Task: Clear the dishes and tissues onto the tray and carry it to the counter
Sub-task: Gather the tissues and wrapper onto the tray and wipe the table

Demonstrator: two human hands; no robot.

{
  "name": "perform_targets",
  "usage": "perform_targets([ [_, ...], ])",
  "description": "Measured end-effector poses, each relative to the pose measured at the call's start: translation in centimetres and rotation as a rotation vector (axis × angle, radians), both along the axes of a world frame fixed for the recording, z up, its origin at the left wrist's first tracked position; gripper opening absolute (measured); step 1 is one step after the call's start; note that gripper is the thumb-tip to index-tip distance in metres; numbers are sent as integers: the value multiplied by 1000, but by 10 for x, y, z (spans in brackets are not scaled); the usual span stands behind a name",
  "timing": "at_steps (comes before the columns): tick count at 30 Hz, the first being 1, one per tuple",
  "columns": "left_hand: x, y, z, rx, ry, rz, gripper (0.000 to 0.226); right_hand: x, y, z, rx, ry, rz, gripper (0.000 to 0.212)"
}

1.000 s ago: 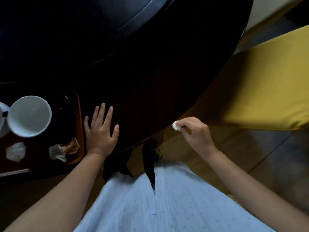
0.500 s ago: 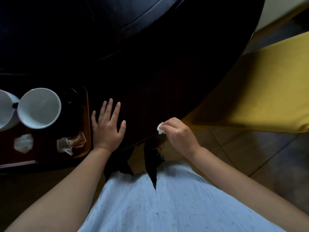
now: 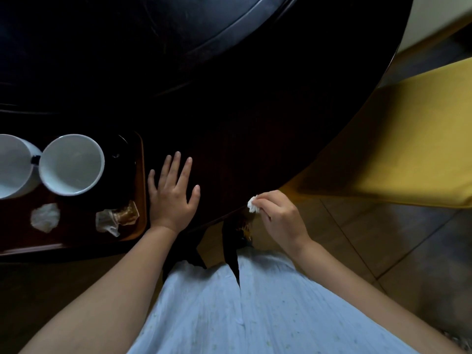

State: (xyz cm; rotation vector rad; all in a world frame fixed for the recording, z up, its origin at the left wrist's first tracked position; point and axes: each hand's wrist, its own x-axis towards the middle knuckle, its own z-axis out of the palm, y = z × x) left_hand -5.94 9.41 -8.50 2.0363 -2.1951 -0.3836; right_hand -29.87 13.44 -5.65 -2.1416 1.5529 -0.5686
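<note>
A brown tray [image 3: 142, 190] lies on the dark table at the left. On it stand two white cups [image 3: 70, 164] [image 3: 10, 166], a dark dish [image 3: 120, 159], a crumpled tissue [image 3: 44, 217] and a clear wrapper [image 3: 116, 217]. My left hand [image 3: 173, 195] rests flat and open on the table just right of the tray. At the table's near edge, my right hand [image 3: 278, 218] pinches a small white tissue wad [image 3: 252, 204] between its fingertips.
The round dark table [image 3: 255, 111] fills the upper view, with a raised round centre [image 3: 178, 34]. A yellow chair seat [image 3: 408, 139] is at the right over a tiled floor [image 3: 408, 251]. My pale skirt is below.
My right hand has carried the tissue wad leftward along the table edge, closer to my left hand. The view has shifted so the tray shows further right; the left hand stays flat.
</note>
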Motion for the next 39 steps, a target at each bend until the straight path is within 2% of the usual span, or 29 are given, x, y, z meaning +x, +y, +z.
perform_targets([
  [5,1,1,0,12,-15,-3,59,3,10,5,39,44,103,17],
  [13,-1,-2,18,159,-44,-23,65,20,1,37,-15,27,57,16],
  [18,13,21,54,72,116,-43,55,55,-15,61,-76,1,48,18],
  [24,91,72,90,-146,224,66,34,120,-24,79,-103,-66,66,19],
  [27,147,89,96,-190,208,144,33,160,-21,83,-96,-98,65,19],
  [33,257,96,76,-97,174,281,35,237,-6,79,-58,-104,44,20],
  [39,310,82,48,20,92,219,49,291,10,67,-23,-89,7,20],
])
